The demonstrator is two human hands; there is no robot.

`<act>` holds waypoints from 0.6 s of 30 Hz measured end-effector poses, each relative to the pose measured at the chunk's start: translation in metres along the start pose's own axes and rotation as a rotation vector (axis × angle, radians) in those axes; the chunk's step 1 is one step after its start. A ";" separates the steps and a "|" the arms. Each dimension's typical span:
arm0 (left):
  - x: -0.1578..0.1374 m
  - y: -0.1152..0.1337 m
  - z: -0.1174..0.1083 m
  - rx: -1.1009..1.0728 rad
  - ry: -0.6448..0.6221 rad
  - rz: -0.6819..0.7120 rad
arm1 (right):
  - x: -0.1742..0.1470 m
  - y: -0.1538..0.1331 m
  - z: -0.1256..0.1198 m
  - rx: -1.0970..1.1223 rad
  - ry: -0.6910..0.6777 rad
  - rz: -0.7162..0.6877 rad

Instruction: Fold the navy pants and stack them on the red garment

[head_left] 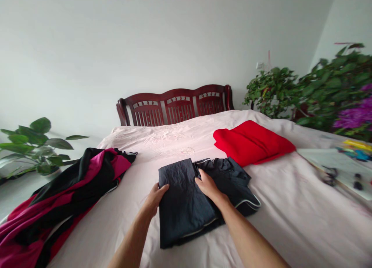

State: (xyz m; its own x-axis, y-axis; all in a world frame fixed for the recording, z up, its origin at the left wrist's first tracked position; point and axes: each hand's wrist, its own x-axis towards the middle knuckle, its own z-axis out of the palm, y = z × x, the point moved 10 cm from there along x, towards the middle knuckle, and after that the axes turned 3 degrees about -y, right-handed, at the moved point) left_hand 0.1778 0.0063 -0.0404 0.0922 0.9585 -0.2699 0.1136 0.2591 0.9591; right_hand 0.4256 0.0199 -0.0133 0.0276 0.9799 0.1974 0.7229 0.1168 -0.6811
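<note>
A dark navy garment with white piping (186, 206) lies partly folded on the pale pink bedsheet (290, 221). I cannot tell whether it is trousers or a top. My left hand (155, 198) grips its left edge, thumb on top and the other fingers hidden beneath. On the inner edge of the folded panel, near its upper right, my right hand (207, 184) pinches the cloth, its fingertips partly tucked out of sight. To the right of the panel, a crumpled part of the same garment spreads out with its white trim showing.
A folded red cloth (254, 144) rests behind and to the right. Black and magenta clothes (78, 194) are heaped along the left side. Beyond the bed's far end stands a dark wooden headboard (177, 107). Leafy plants (273, 89) and a table with small items (343, 171) flank the right.
</note>
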 end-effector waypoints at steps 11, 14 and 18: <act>-0.027 0.007 -0.165 0.141 0.161 -0.030 | 0.006 0.021 -0.028 0.283 -0.026 0.035; -0.027 0.020 -0.222 0.443 0.308 0.000 | 0.008 0.028 -0.034 0.243 0.063 0.011; -0.024 0.021 -0.234 0.632 0.439 0.055 | 0.004 0.028 -0.023 0.117 0.102 -0.018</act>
State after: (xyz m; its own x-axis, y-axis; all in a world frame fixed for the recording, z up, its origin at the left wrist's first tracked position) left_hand -0.0532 0.0161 0.0059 -0.2722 0.9615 -0.0384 0.6759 0.2194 0.7035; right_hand 0.4615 0.0233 -0.0153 0.0899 0.9568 0.2765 0.6388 0.1577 -0.7531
